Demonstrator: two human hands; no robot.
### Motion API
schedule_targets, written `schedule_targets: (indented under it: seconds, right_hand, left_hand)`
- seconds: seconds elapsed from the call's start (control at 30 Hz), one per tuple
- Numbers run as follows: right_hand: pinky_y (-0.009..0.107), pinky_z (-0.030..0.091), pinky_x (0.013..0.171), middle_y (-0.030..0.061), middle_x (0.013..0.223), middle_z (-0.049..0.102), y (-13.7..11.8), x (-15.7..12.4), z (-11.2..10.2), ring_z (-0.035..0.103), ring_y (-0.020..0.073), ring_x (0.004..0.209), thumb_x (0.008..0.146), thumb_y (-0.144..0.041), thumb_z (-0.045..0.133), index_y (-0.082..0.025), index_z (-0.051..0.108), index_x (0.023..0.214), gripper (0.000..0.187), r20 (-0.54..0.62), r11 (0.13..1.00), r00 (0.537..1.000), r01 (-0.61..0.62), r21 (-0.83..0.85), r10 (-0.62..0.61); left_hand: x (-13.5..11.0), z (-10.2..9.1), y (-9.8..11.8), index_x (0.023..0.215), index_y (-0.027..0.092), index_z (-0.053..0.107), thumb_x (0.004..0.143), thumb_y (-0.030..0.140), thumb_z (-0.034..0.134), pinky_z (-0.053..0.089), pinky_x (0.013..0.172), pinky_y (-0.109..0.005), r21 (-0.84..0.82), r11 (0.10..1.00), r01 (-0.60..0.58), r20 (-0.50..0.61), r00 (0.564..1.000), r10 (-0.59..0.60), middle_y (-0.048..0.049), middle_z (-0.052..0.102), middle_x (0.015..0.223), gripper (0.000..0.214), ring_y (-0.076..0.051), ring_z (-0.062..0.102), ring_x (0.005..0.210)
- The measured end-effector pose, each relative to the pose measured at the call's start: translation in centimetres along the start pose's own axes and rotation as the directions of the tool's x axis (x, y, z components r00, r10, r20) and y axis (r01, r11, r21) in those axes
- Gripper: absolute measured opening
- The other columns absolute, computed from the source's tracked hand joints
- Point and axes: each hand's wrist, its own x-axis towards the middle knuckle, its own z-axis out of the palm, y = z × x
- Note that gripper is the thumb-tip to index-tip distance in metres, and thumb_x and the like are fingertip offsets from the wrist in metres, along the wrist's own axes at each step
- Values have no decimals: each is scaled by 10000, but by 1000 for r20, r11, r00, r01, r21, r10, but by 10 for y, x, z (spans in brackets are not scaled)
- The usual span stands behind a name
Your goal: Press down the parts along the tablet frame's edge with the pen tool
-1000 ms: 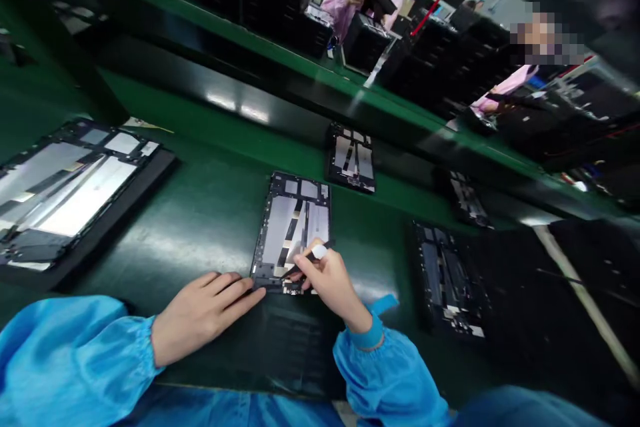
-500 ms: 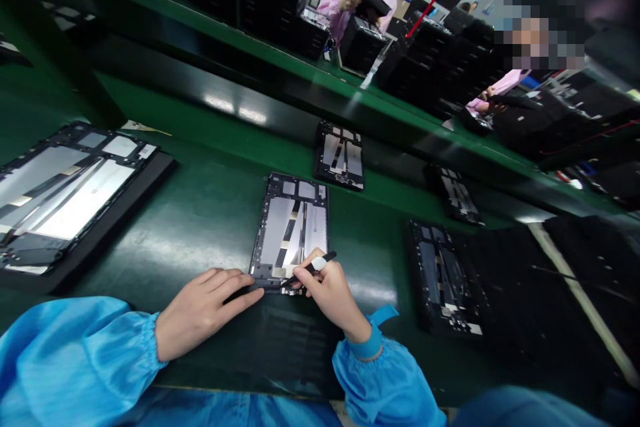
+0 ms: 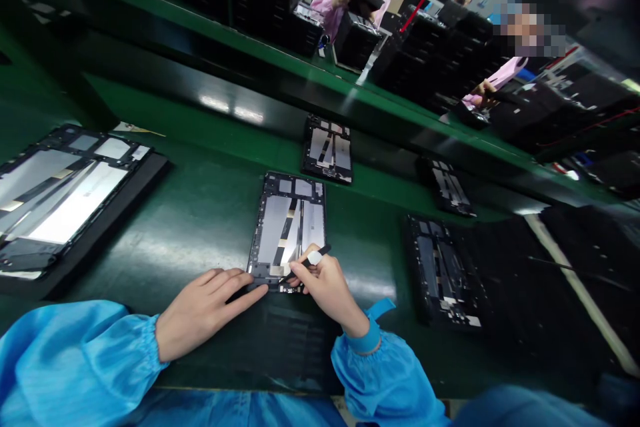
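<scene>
Left hand [image 3: 210, 310], fingers spread, steadies the open tablet [image 3: 290, 223] at the tabletop's [image 3: 200, 213] front edge; right hand [image 3: 327, 287] pinches a black pen-like tool [image 3: 313, 258] probing its uncovered innards.

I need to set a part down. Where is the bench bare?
Bare green mat lies between the left tablet and the middle tablet, and a narrower strip between it and the right tablet. Crowded at the near edge: left hand, right hand with black tool.

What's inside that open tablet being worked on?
Inside the tablet, silvery plates and a dark ribbon strip show. The right hand and its tool hide the near corner.
</scene>
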Motion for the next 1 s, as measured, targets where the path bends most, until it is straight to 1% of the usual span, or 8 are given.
schedule_targets:
  seconds: [0.27,0.47,0.57,0.67,0.73,0.8,0.9,1.0]
  right_hand:
    - [79,466,512,31,745,663,-1,0,0,684,85,688,848,-472,595,-99,557,878,377,-2,999,1000,-2,-38,2]
    - [98,472,532,33,688,643,-1,0,1,665,83,651,860,-485,569,-105,546,860,381,-44,991,998,27,-133,-33]
    - [123,455,495,31,648,610,3,0,-3,620,82,573,834,-517,582,-108,510,835,415,-55,996,998,13,-87,-18]
    - [149,498,560,19,666,579,12,1,-10,608,77,594,782,-568,620,-117,454,798,481,-250,995,967,75,66,-56]
    - [160,531,666,21,719,586,19,4,-14,628,75,682,759,-586,641,-122,422,806,516,-467,971,880,178,160,-84]
    - [172,537,728,26,781,609,24,6,-12,634,73,733,739,-592,661,-126,409,838,539,-555,934,831,230,275,-41]
    - [182,527,699,19,800,605,24,10,6,611,69,693,705,-609,687,-128,404,851,576,-451,885,893,199,421,14]
    - [151,495,641,20,761,578,11,26,36,562,51,661,673,-623,703,-119,449,836,587,-273,889,961,153,432,-32]
  left_hand:
    - [0,-1,2,1309,165,563,980,33,394,399,906,-349,13,1000,18,3,1000,-18,-99,566,1219,392,-227,516,1114]
    - [15,1,7,1262,268,630,1003,157,393,417,880,-384,24,998,56,22,998,-56,-105,547,1208,369,-256,514,1070]
    - [16,2,-2,1262,299,630,1007,183,419,426,897,-360,-46,998,42,33,999,-41,-72,546,1248,350,-230,506,1083]
    - [12,4,-12,1280,309,609,1009,149,409,412,945,-345,-134,991,30,43,999,-24,-29,527,1340,373,-207,491,1139]
    - [11,4,-15,1275,309,605,1011,155,424,412,941,-343,-159,987,32,39,999,-26,-12,533,1354,355,-208,485,1151]
    - [11,2,-13,1244,280,617,1013,185,447,416,925,-341,-165,986,27,8,1000,-26,-15,560,1326,302,-208,493,1136]
    - [8,-5,-6,1178,201,626,1009,206,486,404,946,-332,-178,984,-20,-71,997,8,-27,623,1213,219,-182,521,1096]
    - [-1,-12,-7,1224,176,605,1025,246,465,390,883,-318,-30,999,-14,-79,997,12,-33,646,1102,253,-169,542,989]
